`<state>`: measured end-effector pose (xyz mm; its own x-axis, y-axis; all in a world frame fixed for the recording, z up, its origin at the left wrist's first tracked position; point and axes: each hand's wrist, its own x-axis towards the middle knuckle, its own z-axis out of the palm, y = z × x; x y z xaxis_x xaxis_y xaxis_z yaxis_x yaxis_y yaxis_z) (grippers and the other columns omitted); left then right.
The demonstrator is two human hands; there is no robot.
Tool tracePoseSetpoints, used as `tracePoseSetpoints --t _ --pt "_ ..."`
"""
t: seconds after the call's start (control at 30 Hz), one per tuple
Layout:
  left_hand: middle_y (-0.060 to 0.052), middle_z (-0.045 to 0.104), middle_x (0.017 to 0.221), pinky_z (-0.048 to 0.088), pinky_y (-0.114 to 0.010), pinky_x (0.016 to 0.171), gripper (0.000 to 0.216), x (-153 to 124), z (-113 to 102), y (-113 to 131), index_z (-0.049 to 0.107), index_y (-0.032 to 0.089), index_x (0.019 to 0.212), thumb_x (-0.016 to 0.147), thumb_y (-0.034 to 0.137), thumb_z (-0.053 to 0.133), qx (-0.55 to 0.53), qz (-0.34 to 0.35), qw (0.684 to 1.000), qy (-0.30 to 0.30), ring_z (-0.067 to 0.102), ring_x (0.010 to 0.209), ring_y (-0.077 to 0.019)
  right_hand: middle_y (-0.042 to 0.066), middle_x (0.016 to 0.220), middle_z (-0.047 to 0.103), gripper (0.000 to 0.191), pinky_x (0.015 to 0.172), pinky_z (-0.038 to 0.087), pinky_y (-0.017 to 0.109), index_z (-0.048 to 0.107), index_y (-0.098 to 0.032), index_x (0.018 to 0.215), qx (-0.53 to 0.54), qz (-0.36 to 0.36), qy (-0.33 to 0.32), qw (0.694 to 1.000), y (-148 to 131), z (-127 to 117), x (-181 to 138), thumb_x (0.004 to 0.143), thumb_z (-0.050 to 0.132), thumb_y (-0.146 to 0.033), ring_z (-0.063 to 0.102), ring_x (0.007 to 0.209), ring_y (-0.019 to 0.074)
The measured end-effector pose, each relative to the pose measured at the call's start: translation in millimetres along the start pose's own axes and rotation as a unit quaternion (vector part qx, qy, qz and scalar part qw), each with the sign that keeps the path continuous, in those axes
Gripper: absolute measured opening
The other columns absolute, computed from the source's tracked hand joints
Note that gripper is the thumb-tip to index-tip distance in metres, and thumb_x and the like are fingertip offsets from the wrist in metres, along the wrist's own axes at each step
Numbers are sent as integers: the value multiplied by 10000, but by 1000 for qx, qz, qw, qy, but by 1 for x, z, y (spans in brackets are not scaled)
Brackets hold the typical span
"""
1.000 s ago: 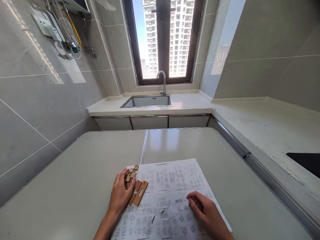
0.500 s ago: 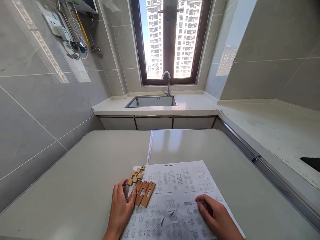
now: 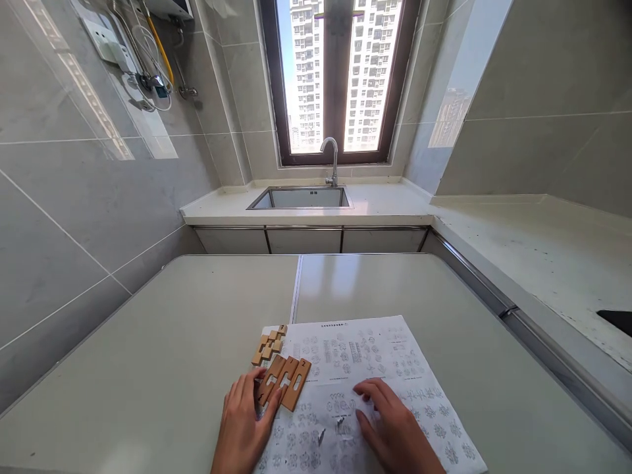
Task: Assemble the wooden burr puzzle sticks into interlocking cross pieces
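My left hand (image 3: pixel 241 418) has its thumb and fingers around the left end of a row of brown wooden puzzle pieces (image 3: pixel 287 378). These flat slotted pieces lie side by side at a slant on a printed sheet (image 3: pixel 345 362), and the rightmost bears a "2". Just beyond them is a group of smaller, lighter wooden pieces (image 3: pixel 269 345) at the sheet's left edge. My right hand (image 3: pixel 392 424) hovers over or rests on the sheet, thumb and index finger apart, with nothing visible between them. Its other fingers are partly hidden.
The sheet lies on a pale table (image 3: pixel 197 329) with a seam (image 3: pixel 297 289) down its middle. Two small dark slivers or tears show on the paper. Past the table stand a white counter (image 3: pixel 385 204), a sink (image 3: pixel 301 199) and a faucet (image 3: pixel 334 158) below a window.
My right hand has moved left across the sheet, and its thumb and index finger have spread. My left hand has shifted right and now reaches around the brown pieces, whose left part shows more.
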<state>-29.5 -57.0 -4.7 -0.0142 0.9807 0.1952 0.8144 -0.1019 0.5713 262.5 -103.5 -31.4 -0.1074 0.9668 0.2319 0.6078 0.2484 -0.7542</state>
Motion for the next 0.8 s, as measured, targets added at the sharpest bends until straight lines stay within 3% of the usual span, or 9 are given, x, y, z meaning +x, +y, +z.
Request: tracePoseSetpoints --t 0.17,0.33,0.57,0.8 --pt "-99 690 1197 543 -488 955 436 -3 7 -1 608 251 1201 908 573 600 -20 -3 1000 -12 654 1120 -327 100 1489 503 707 1083 497 541 446 -331 1461 -17 -17 1 1000 -22 40 20 815 725 -255 502 1357 377" --pt "-95 692 1176 533 -483 960 377 -10 7 -7 619 254 1203 948 525 558 -4 18 1000 10 654 1098 -318 127 1521 451 962 1143 391 614 380 -310 1497 -31 -17 10 999 -43 75 35 674 877 -291 404 1405 434" --pt "-95 680 1061 511 -509 929 381 -10 4 -15 686 249 1026 939 587 532 25 2 1000 13 630 1035 -332 126 1398 550 865 1114 397 624 403 -301 1449 -64 -10 38 997 -51 95 42 701 833 -245 476 1325 424" --pt "-101 655 1049 514 -479 899 433 -7 0 -13 692 243 911 912 648 537 2 -5 1000 6 618 1010 -329 116 1360 557 736 1089 475 547 459 -269 1384 0 1 31 1000 -48 69 39 725 786 -226 534 1268 366"
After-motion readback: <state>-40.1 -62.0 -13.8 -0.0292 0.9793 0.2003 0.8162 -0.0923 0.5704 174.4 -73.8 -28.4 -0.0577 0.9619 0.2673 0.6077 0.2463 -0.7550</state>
